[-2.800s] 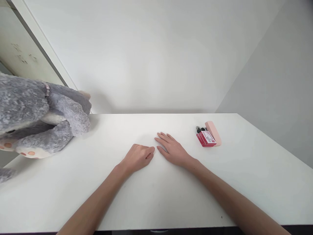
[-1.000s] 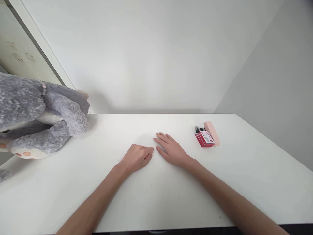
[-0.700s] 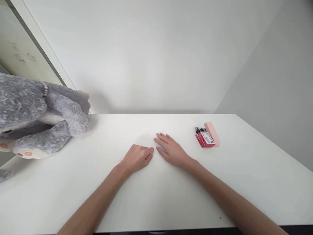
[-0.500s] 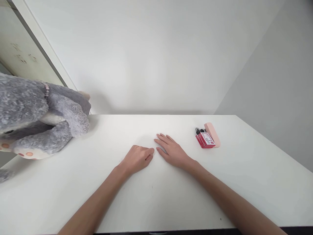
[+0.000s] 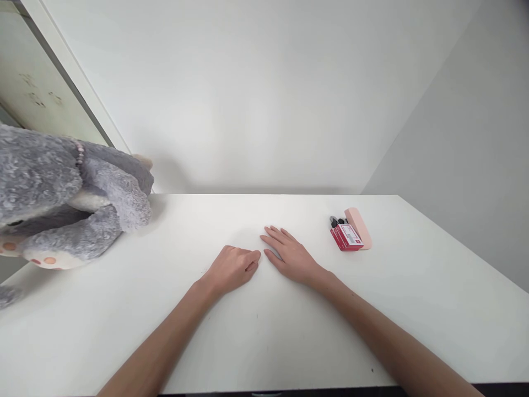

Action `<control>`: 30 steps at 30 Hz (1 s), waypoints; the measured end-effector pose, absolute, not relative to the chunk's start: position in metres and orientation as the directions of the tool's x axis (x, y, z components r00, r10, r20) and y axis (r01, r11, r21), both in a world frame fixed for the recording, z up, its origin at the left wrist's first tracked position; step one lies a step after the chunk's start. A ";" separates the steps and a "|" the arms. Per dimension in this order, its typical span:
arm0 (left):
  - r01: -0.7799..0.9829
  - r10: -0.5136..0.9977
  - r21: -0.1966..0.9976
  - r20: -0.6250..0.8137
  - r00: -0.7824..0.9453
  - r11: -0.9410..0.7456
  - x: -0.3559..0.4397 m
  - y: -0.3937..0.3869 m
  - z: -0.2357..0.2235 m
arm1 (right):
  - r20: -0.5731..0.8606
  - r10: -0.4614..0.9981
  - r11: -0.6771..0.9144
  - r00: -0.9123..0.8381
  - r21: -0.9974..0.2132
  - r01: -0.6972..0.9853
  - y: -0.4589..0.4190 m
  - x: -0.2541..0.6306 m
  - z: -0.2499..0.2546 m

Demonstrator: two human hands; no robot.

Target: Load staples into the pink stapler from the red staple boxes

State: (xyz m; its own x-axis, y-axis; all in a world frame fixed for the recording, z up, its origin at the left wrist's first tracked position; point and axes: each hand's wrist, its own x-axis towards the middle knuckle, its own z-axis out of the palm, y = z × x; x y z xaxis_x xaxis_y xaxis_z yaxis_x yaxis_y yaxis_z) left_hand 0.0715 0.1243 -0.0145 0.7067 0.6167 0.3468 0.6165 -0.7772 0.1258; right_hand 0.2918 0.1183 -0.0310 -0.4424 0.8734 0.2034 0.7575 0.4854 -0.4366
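Observation:
My left hand (image 5: 235, 267) rests on the white table (image 5: 231, 342) as a closed fist, thumb side toward the middle; nothing shows sticking out of it. Beside it, a small gap away, my right hand (image 5: 291, 255) lies flat with its palm down and fingers spread, touching only the tabletop. To the right of that hand are small red-and-white boxes (image 5: 347, 237), stacked against a pink case (image 5: 359, 227). Behind the boxes, a dark object with round black parts (image 5: 336, 221) is partly hidden, and I cannot make out its kind.
A large grey plush toy (image 5: 74, 193) with a beaded band leans over the table's left side. A white wall (image 5: 256, 99) rises along the back edge, and a grey wall (image 5: 467, 154) stands to the right. The table's dark front edge (image 5: 330, 392) shows at the bottom.

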 end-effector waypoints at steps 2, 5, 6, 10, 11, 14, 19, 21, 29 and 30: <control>0.615 0.612 0.117 0.348 0.710 -0.780 0.072 0.124 -0.014 | 0.209 0.873 0.487 -0.441 -0.436 0.757 0.118 0.292 -0.031; 0.614 0.608 0.106 0.349 0.713 -0.782 0.072 0.124 -0.013 | 0.218 0.870 0.492 -0.442 -0.435 0.754 0.119 0.292 -0.033; 0.615 0.608 0.105 0.347 0.714 -0.782 0.072 0.124 -0.013 | 0.218 0.869 0.494 -0.444 -0.435 0.753 0.119 0.292 -0.033; 0.617 0.613 0.111 0.343 0.712 -0.779 0.072 0.124 -0.013 | 0.214 0.868 0.495 -0.447 -0.430 0.755 0.120 0.292 -0.034; 0.616 0.613 0.114 0.344 0.711 -0.779 0.072 0.124 -0.014 | 0.212 0.869 0.494 -0.447 -0.427 0.757 0.120 0.292 -0.034; 0.616 0.616 0.125 0.342 0.709 -0.778 0.072 0.124 -0.014 | 0.204 0.869 0.493 -0.450 -0.420 0.762 0.120 0.292 -0.034; 0.615 0.620 0.136 0.339 0.708 -0.777 0.072 0.124 -0.014 | 0.199 0.869 0.493 -0.452 -0.422 0.761 0.120 0.292 -0.033; 0.613 0.619 0.139 0.339 0.708 -0.778 0.072 0.124 -0.013 | 0.198 0.869 0.493 -0.454 -0.421 0.761 0.120 0.292 -0.032; 0.611 0.617 0.140 0.344 0.708 -0.779 0.071 0.126 -0.015 | 0.200 0.871 0.489 -0.448 -0.426 0.761 0.119 0.292 -0.030; 0.610 0.616 0.141 0.345 0.708 -0.780 0.071 0.126 -0.015 | 0.201 0.872 0.489 -0.447 -0.430 0.760 0.119 0.292 -0.031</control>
State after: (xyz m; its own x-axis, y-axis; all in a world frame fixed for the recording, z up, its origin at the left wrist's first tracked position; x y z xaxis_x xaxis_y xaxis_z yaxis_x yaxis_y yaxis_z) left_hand 0.0712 0.1257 -0.0149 0.7077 0.6164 0.3454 0.6102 -0.7796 0.1411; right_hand 0.2917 0.1190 -0.0305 -0.4471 0.8717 0.2007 0.7595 0.4885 -0.4295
